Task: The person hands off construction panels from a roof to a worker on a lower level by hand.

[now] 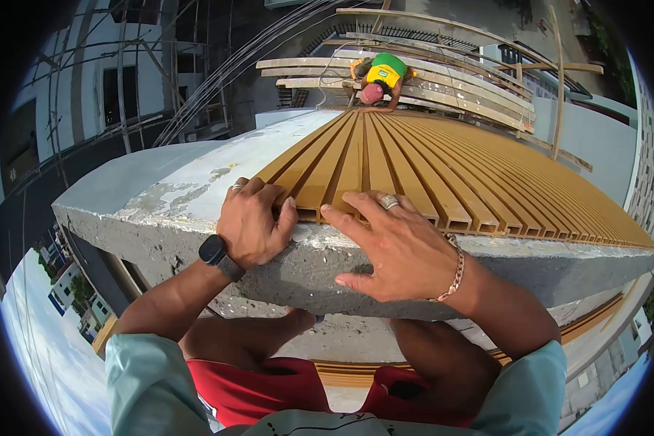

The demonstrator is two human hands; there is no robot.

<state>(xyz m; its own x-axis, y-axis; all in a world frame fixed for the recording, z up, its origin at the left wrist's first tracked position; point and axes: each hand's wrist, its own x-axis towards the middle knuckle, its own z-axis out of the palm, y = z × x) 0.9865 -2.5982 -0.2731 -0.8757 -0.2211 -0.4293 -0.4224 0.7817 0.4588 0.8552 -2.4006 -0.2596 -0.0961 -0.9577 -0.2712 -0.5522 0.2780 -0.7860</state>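
A long fluted wall panel (385, 160), ochre-brown with hollow ribs, runs down the face of a wall from its top edge. My left hand (253, 221) is closed at the panel's near left corner, its fingers bent over the outer rib and the thumb by the rib ends. My right hand (407, 251) is open, fingers spread across the rib ends and thumb apart over the concrete ledge (305, 272). Below, at the panel's far end, a co-worker (385, 76) in a yellow and green top and a reddish cap bends over it, a hand near its edge.
Wooden scaffold planks (472, 91) cross below, around the co-worker, with an upright pole (557, 87) at the right. Bare white wall (218, 163) with flaking patches lies left of the panel. Electric cables (225, 69) and a scaffolded building (116, 73) are beyond. The drop past the ledge is high.
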